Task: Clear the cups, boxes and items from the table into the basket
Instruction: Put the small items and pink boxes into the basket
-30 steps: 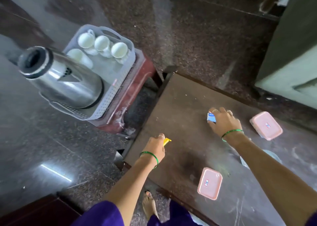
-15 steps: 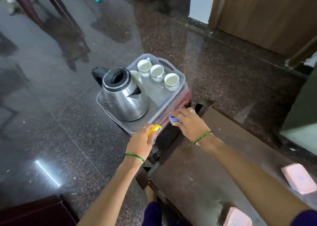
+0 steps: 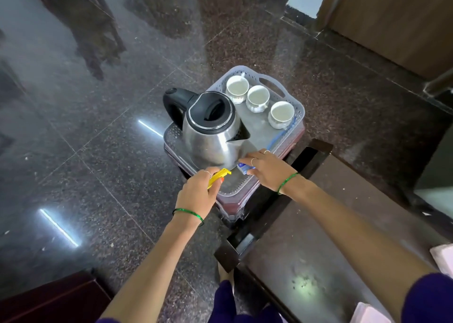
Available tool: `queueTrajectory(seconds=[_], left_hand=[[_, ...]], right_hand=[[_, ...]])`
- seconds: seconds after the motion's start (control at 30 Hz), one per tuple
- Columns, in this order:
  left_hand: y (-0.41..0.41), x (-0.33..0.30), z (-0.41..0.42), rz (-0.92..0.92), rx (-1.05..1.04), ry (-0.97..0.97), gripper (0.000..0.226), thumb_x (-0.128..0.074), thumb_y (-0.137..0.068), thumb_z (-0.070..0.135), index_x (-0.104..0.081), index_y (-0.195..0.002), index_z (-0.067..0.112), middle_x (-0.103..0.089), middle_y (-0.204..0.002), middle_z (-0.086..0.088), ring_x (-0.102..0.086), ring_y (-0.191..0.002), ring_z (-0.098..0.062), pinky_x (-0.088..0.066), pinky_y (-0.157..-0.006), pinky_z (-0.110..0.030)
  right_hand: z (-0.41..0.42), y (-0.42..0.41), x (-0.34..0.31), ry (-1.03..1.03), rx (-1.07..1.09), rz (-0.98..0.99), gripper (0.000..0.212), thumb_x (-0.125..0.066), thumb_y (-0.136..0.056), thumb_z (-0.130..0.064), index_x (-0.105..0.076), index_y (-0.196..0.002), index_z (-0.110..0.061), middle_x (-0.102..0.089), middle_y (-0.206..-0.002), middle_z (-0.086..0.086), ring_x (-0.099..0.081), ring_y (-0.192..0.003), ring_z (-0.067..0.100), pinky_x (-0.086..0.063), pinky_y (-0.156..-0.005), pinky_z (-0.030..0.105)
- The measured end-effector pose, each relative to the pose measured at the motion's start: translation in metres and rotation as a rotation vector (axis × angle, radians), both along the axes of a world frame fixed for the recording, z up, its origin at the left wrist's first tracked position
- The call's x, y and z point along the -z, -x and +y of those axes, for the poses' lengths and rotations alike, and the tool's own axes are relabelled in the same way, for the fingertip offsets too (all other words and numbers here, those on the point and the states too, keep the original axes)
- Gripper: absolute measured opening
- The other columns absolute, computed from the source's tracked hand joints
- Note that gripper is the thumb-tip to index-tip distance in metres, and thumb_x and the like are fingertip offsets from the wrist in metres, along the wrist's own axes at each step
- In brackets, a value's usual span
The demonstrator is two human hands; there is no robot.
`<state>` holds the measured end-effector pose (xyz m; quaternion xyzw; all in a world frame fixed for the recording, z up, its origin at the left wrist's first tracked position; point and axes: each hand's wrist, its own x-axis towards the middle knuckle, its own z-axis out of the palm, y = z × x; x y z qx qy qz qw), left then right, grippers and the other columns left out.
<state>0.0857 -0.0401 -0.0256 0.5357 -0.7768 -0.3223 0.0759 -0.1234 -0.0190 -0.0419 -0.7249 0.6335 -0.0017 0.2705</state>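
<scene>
A grey plastic basket (image 3: 297,106) sits on a red stool beside the dark table (image 3: 318,237). In it stand a steel kettle (image 3: 212,131) and three white cups (image 3: 258,98) along its far side. My left hand (image 3: 198,191) grips a small yellow item (image 3: 219,174) at the basket's near edge. To its right, over the basket's near corner, my right hand (image 3: 267,169) pinches a small blue and white item (image 3: 245,168). Pink boxes (image 3: 443,259) lie on the table, cut off at the frame's right edge.
Polished dark granite floor surrounds the stool. A wooden door (image 3: 397,21) stands at the far right. A dark wooden piece of furniture (image 3: 49,298) fills the bottom left corner. My foot shows between stool and table.
Both hands have carried their items from the table leftward to the basket. They now hover over its near edge, lower and closer to the kettle than half a second ago.
</scene>
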Motion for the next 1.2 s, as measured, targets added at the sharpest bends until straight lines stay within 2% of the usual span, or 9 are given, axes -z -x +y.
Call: queueTrajectory(seconds=[0.13, 0.23, 0.4, 0.5, 0.7, 0.87, 0.97, 1.07, 1.2], left_hand=[[0.0, 0.004, -0.01, 0.035, 0.05, -0.024, 0.031, -0.054, -0.096, 0.025, -0.061, -0.126, 0.019, -0.069, -0.107, -0.005, -0.065, -0.096, -0.028, -0.053, -0.08, -0.043], [0.006, 0.009, -0.012, 0.058, 0.088, -0.043, 0.031, -0.054, -0.096, 0.02, -0.06, -0.126, 0.014, -0.067, -0.108, -0.009, -0.064, -0.096, -0.028, -0.052, -0.083, -0.042], [0.027, 0.015, -0.006, 0.082, 0.234, -0.064, 0.038, -0.052, -0.094, 0.007, -0.054, -0.133, 0.003, -0.064, -0.119, -0.018, -0.06, -0.111, -0.032, -0.042, -0.097, -0.034], [0.045, 0.019, -0.005, 0.033, 0.283, -0.075, 0.044, -0.047, -0.097, 0.008, -0.045, -0.141, 0.005, -0.06, -0.127, -0.016, -0.056, -0.116, -0.03, -0.041, -0.099, -0.037], [0.07, 0.03, -0.006, -0.052, 0.184, -0.1, 0.039, -0.042, -0.098, 0.004, -0.047, -0.137, 0.001, -0.061, -0.115, -0.021, -0.058, -0.106, -0.036, -0.042, -0.086, -0.038], [0.074, 0.041, -0.005, -0.078, 0.145, -0.153, 0.048, -0.044, -0.095, -0.003, -0.043, -0.142, 0.006, -0.06, -0.127, -0.022, -0.055, -0.117, -0.037, -0.042, -0.099, -0.042], [0.072, 0.044, -0.004, -0.045, 0.092, -0.156, 0.045, -0.047, -0.094, -0.003, -0.046, -0.139, 0.004, -0.062, -0.122, -0.024, -0.057, -0.114, -0.04, -0.044, -0.097, -0.043], [0.071, 0.044, -0.005, 0.004, 0.077, -0.181, 0.043, -0.051, -0.094, -0.002, -0.048, -0.137, 0.001, -0.065, -0.118, -0.022, -0.061, -0.111, -0.036, -0.046, -0.099, -0.041], [0.068, 0.042, -0.001, 0.083, 0.034, -0.145, 0.04, -0.052, -0.093, -0.004, -0.05, -0.134, -0.004, -0.062, -0.124, -0.023, -0.06, -0.117, -0.032, -0.046, -0.103, -0.044]], right_hand=[[0.0, 0.001, 0.004, -0.022, 0.054, -0.02, 0.04, -0.043, -0.093, -0.001, -0.053, -0.131, -0.009, -0.053, -0.136, 0.008, -0.049, -0.115, 0.034, -0.035, -0.101, 0.039], [-0.001, 0.001, 0.006, -0.003, 0.106, -0.02, 0.042, -0.043, -0.089, 0.004, -0.057, -0.127, -0.009, -0.054, -0.134, 0.006, -0.049, -0.119, 0.03, -0.034, -0.104, 0.034], [0.008, 0.009, 0.006, 0.125, 0.294, -0.074, 0.038, -0.044, -0.086, 0.009, -0.063, -0.118, -0.002, -0.053, -0.134, 0.017, -0.049, -0.123, 0.033, -0.028, -0.107, 0.027], [0.018, 0.016, 0.003, 0.198, 0.393, -0.115, 0.035, -0.045, -0.085, 0.011, -0.065, -0.113, 0.002, -0.056, -0.13, 0.019, -0.051, -0.122, 0.034, -0.029, -0.106, 0.025], [0.042, 0.027, 0.003, 0.276, 0.433, -0.095, 0.032, -0.045, -0.085, 0.01, -0.067, -0.108, 0.003, -0.06, -0.122, 0.021, -0.056, -0.114, 0.037, -0.037, -0.103, 0.034], [0.063, 0.026, 0.004, 0.291, 0.387, -0.097, 0.031, -0.05, -0.079, 0.015, -0.068, -0.103, 0.005, -0.063, -0.114, 0.024, -0.063, -0.099, 0.041, -0.049, -0.094, 0.043], [0.074, 0.023, 0.003, 0.317, 0.384, -0.096, 0.031, -0.055, -0.075, 0.017, -0.069, -0.1, 0.005, -0.065, -0.109, 0.024, -0.066, -0.091, 0.04, -0.053, -0.086, 0.043], [0.085, 0.025, 0.005, 0.319, 0.396, -0.085, 0.028, -0.054, -0.079, 0.014, -0.069, -0.1, 0.003, -0.064, -0.114, 0.022, -0.065, -0.096, 0.039, -0.051, -0.089, 0.042], [0.102, 0.033, 0.008, 0.305, 0.445, -0.088, 0.028, -0.051, -0.083, 0.011, -0.068, -0.104, 0.001, -0.063, -0.118, 0.02, -0.064, -0.098, 0.038, -0.049, -0.091, 0.042]])
